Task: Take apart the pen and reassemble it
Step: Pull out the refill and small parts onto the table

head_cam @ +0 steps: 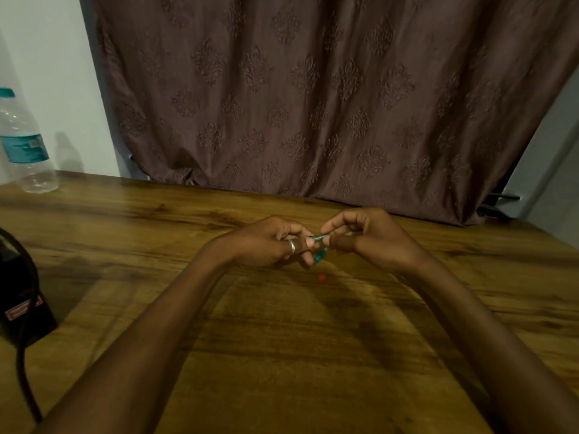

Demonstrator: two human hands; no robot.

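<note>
Both hands meet above the middle of the table, and the teal pen (319,238) is held between them, clear of the wood. The left hand (269,242), with a silver ring (291,246) on one finger, has its fingers curled round the pen's near end. A wider, see-through teal piece (321,255) shows just under its fingertips. The right hand (372,236) pinches the thin end between thumb and forefinger, its other fingers curled in. The fingers cover most of the pen, so which parts are joined or loose cannot be told.

At six o'clock from the hands, near them, a small orange piece (322,278) lies on the table. Well away at ten o'clock a clear water bottle (25,145) with a teal cap and label stands upright by the far left corner. At eight o'clock, at the left edge, sits a black object (22,296) with a red-and-white label, and a dark cable (26,380) runs down from it toward seven o'clock.

The surface is a wooden table (282,355) with strong brown grain. At twelve o'clock a brown patterned curtain (313,104) hangs down to its far edge, with a white wall (56,73) to its left at eleven o'clock.
</note>
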